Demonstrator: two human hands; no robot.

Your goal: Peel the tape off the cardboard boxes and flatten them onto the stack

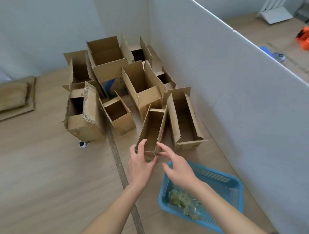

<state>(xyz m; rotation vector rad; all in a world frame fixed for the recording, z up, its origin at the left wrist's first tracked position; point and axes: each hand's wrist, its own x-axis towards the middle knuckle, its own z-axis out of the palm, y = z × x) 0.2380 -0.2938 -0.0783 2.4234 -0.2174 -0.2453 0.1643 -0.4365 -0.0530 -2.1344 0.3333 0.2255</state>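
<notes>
You stand over a pale wooden floor [43, 165] walled off by white partition boards [221, 84], with a cluster of open brown cardboard boxes [116, 80] ahead of you. Far off to your left lies the flat stack of collapsed brown cardboard [12, 96], well apart from everything else. At your lower right sits a blue plastic mesh basket [221, 180] holding a crumpled wad of yellowish peeled tape [184, 200].

The thing that matters is the narrow, open-topped brown cardboard box [152, 132] nearest you. Its long axis runs away from you, and its near end points straight at your hands. Your left hand [139, 163] is closed on that near end, thumb against the left wall and fingers wrapped under the corner. Your right hand [176, 168] is spread open, fingertips just at the right wall; contact cannot be told.

I judge the left hand leads here: draw the box toward you, then look for tape on its underside, which is hidden.
</notes>
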